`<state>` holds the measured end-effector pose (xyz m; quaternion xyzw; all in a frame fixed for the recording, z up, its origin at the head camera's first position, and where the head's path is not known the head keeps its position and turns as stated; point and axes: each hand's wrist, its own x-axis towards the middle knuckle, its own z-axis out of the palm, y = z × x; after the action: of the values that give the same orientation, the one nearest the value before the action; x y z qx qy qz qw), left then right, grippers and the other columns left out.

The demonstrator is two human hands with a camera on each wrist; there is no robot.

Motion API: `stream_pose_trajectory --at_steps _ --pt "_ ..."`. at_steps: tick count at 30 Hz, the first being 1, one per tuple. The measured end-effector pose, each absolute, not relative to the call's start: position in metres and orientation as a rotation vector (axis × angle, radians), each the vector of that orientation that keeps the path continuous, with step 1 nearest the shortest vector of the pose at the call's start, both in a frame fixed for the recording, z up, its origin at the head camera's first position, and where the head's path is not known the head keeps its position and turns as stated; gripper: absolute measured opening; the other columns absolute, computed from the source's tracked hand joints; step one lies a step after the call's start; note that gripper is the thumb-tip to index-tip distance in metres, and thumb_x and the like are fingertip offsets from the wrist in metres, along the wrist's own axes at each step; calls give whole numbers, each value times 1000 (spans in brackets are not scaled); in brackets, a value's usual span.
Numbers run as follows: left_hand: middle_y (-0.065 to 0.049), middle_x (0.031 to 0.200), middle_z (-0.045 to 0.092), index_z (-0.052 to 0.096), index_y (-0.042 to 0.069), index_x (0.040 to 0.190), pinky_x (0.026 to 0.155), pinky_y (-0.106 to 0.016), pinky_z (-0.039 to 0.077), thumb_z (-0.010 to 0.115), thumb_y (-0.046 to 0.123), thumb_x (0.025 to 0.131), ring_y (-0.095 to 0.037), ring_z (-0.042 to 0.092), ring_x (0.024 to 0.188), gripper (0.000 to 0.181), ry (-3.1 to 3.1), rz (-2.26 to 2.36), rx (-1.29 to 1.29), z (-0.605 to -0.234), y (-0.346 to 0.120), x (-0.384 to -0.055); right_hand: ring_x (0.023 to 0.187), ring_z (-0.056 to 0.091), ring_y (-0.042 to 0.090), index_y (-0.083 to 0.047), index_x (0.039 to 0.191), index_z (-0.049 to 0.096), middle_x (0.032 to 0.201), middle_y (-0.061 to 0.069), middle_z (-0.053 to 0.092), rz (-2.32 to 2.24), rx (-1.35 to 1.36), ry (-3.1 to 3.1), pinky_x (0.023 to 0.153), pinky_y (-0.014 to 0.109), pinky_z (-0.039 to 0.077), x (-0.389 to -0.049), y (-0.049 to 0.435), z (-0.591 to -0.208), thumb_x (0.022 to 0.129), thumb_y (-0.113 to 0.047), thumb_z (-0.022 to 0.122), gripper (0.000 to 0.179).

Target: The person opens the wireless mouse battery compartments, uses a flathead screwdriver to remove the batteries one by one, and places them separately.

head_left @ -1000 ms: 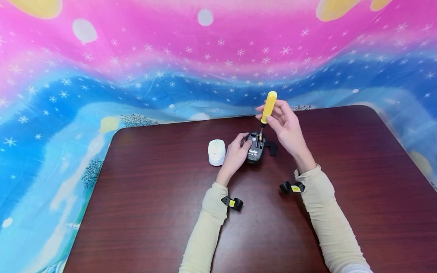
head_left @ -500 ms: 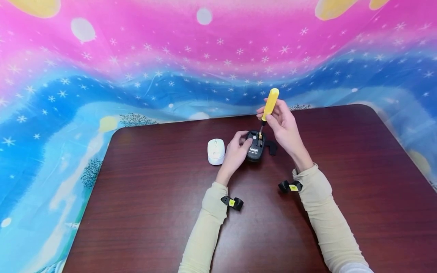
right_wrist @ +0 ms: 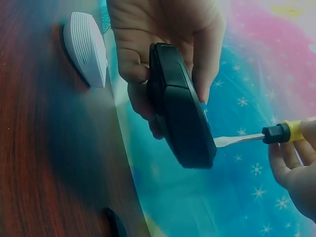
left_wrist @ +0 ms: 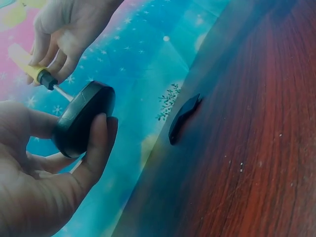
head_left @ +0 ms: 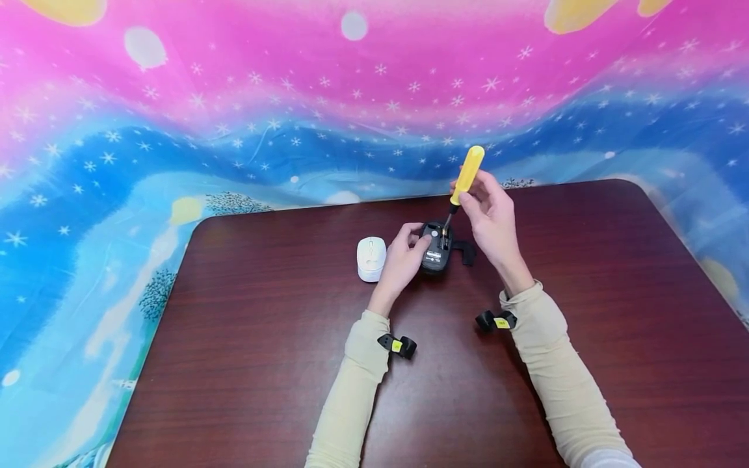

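Note:
My left hand [head_left: 402,259] holds a black computer mouse [head_left: 434,259] with its underside up, the thumb lying over the bottom face. Its battery bay is uncovered, and a battery [head_left: 445,240] shows inside. From the other side my right hand [head_left: 494,218] pinches a yellow-handled screwdriver [head_left: 468,175], whose shaft slants down to the far end of the bay. In the right wrist view the flat blade meets the face of the mouse [right_wrist: 180,113], and its very tip is hidden. Both wrist views show the mouse raised off the table, gripped between thumb and fingers.
A white mouse [head_left: 371,259] sits on the dark wooden table [head_left: 263,325], left of the black one. The loose black battery cover [head_left: 467,252] lies just right of the held mouse. Behind the table's far edge hangs a colourful patterned cloth [head_left: 328,97].
The screwdriver's handle has tilted a little up and to the right, along with my right hand. My left hand keeps its hold on the mouse.

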<state>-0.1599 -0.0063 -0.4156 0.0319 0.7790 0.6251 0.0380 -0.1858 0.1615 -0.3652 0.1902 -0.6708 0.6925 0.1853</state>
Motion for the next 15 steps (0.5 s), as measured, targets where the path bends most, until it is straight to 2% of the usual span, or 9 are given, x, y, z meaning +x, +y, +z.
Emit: stream_pose_trajectory --at_steps 5,11,15 --pt "-12 106 73 61 7 136 87 -32 47 58 23 105 -21 64 99 35 2361 1920 97 -415 -6 -160 108 63 38 5 133 60 117 35 61 1891 525 -1867 99 29 51 -186 161 -365 100 12 56 34" --pt "-13 103 72 63 6 134 81 -27 47 60 21 104 -17 61 93 34 2258 2016 59 -417 -7 -161 108 66 28 9 133 59 115 28 66 1827 517 -1865 100 31 51 -186 160 -365 101 8 58 32" --pt "-14 103 71 60 4 136 76 -25 48 60 19 104 -16 61 90 35 2163 2102 40 -416 -7 -160 109 68 29 11 131 58 115 24 68 1759 484 -1870 101 32 51 -186 160 -367 101 8 58 30"
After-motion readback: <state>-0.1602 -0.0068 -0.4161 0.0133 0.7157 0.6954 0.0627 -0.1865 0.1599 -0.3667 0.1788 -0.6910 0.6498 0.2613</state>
